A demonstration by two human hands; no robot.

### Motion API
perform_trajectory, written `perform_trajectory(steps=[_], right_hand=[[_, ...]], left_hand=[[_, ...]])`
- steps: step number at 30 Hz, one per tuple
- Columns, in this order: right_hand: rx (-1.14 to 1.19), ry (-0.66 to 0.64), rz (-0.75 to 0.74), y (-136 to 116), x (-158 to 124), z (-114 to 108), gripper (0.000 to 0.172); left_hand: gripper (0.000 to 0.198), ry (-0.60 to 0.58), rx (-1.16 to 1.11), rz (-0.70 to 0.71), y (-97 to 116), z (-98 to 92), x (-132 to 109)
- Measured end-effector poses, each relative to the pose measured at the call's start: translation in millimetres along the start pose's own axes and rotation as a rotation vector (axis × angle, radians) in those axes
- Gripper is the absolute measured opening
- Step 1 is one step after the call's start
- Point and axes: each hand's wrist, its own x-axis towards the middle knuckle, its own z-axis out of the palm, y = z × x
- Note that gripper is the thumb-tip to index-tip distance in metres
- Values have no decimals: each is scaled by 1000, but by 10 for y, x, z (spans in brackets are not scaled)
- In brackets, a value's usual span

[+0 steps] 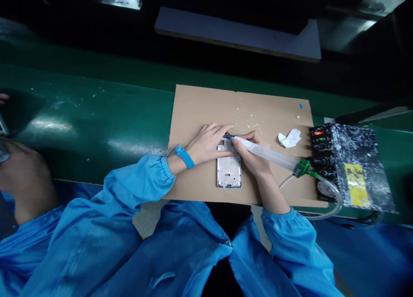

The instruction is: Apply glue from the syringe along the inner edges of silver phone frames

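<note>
A silver phone frame [229, 171] lies flat on a brown cardboard sheet [200, 112]. My left hand [208, 143], with a blue wrist strap [184, 156], rests fingers flat on the frame's top edge and holds it down. My right hand [254, 157] is closed around a clear dispensing syringe [267, 155], held like a pen. Its tip meets the top of the frame beside my left fingertips. A green fitting [303, 168] at the syringe's rear joins a clear hose [332, 198].
A black speckled controller box [351, 168] with a red light and a yellow label stands at the right of the cardboard. A crumpled white tissue [290, 138] lies near it. The green conveyor belt [90, 120] runs behind. Another person's arm [22, 176] is at the far left.
</note>
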Motion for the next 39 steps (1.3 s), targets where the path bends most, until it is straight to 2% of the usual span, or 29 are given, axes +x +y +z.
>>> perform_trajectory(steps=[18, 32, 39], right_hand=[[-8, 5, -12, 96, -3, -14, 45], [21, 12, -4, 47, 8, -2, 47], [-5, 55, -9, 26, 12, 2, 47]], left_hand=[[79, -5, 10, 13, -2, 5, 7], [77, -1, 32, 23, -14, 18, 6], [79, 4, 27, 25, -19, 19, 2]])
